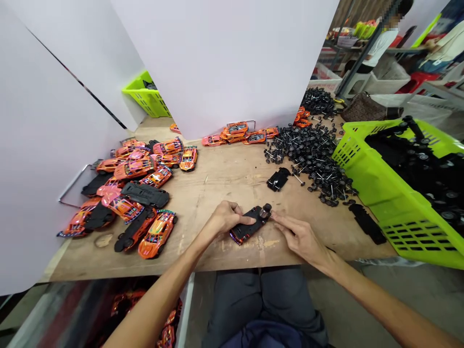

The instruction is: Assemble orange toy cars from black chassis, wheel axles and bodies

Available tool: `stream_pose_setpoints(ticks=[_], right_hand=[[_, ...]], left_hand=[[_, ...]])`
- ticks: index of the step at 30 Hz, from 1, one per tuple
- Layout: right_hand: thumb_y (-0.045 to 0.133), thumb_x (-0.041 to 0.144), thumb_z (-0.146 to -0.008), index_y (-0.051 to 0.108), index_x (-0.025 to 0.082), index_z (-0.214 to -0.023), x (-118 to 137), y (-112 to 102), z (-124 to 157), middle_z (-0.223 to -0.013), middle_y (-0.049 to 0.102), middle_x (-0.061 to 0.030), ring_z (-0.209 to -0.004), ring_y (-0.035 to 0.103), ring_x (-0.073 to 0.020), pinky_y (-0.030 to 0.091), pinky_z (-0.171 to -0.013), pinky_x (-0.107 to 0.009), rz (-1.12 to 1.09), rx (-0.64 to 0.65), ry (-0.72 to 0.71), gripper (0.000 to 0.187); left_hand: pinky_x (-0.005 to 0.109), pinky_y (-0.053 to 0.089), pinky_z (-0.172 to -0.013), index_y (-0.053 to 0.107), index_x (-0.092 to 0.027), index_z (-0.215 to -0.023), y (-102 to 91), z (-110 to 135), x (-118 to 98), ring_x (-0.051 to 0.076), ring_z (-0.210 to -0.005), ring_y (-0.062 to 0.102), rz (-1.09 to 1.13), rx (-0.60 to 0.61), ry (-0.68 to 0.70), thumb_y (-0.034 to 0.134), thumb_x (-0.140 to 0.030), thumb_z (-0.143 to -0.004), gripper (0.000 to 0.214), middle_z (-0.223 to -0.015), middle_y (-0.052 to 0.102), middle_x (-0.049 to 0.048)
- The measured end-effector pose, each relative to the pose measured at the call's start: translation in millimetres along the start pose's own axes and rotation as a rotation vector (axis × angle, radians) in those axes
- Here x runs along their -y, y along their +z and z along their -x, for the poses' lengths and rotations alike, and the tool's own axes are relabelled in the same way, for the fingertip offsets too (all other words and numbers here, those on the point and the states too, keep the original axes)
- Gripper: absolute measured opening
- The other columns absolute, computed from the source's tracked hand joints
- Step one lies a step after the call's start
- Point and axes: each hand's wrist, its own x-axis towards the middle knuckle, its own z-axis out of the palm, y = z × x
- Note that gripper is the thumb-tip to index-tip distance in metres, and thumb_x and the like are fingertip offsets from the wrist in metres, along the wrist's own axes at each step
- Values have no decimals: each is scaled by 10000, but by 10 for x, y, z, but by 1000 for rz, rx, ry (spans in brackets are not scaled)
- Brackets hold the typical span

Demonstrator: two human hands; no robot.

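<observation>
My left hand (pixel 232 217) grips an orange toy car (pixel 250 224) that lies upside down, its black underside facing up, near the table's front edge. The thumb presses across the underside. At the car's right end my right hand (pixel 295 234) has its fingertips together against a black wheel part (pixel 266 209); whether they pinch anything small is hidden. Behind them a loose black car chassis (pixel 278 179) lies on the wood. To its right spreads a heap of black wheels on metal axles (pixel 315 154).
A pile of orange toy cars (pixel 134 166) covers the table's left side. More cars (pixel 235 133) lie by the white partition (pixel 232 58). At right stands a green basket (pixel 391 203) of black parts, beside another black chassis (pixel 367 224). People sit in the background.
</observation>
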Motion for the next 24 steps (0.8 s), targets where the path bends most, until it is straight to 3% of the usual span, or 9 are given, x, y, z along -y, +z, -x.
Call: stream_pose_setpoints(ticks=[2,6,10,13,17,21,24], right_hand=[[552,125,-976,699,308,-1376,-14,-12,-37,-1315,754,-27,-1161,750,-262,625,-1038,-443,17,49,7,463],[597,174,-980,730,295,-1333,-15,13,-244,-1333,742,-30,-1207,726,-290,570,-1110,-503,27,-166,76,396],[565,145,-972,730,298,-1334,-27,64,-353,-1324,748,-21,-1192,736,-273,588,-1084,-467,18,24,42,426],[569,175,-986,737,276,-1324,-40,58,-254,-1341,739,-31,-1217,722,-266,580,-1096,-459,26,-122,79,390],[577,182,-988,755,283,-1291,-30,33,22,-1283,770,-33,-1159,749,-260,611,-1055,-446,4,-53,67,366],[583,208,-995,759,295,-1280,36,56,209,-1295,763,-36,-1161,746,-268,613,-1050,-454,2,-205,131,346],[558,218,-1004,748,295,-1296,39,33,198,-1289,767,-39,-1169,742,-271,613,-1037,-454,-14,-61,122,357]], left_hand=[[244,324,-485,550,-196,-588,-5,-3,-5,116,-498,483,-7,-2,2,952,-431,-417,496,-518,549,-58],[247,317,-491,561,-192,-573,-25,18,-32,115,-507,476,-44,13,12,951,-482,-425,508,-524,552,-53],[247,310,-491,564,-190,-560,-35,56,-57,108,-493,457,-45,39,17,941,-510,-447,507,-504,536,-57],[244,315,-490,560,-190,-557,-26,64,-56,107,-491,464,-20,34,16,939,-514,-451,510,-508,544,-55],[239,305,-481,556,-189,-540,-11,51,-33,103,-492,450,-25,25,25,943,-503,-441,507,-502,537,-55],[238,323,-488,559,-187,-552,-5,38,-4,104,-496,458,-18,22,36,937,-499,-468,497,-507,543,-53],[238,333,-493,563,-183,-563,-18,40,14,111,-503,477,-34,37,42,942,-521,-478,514,-514,553,-48]])
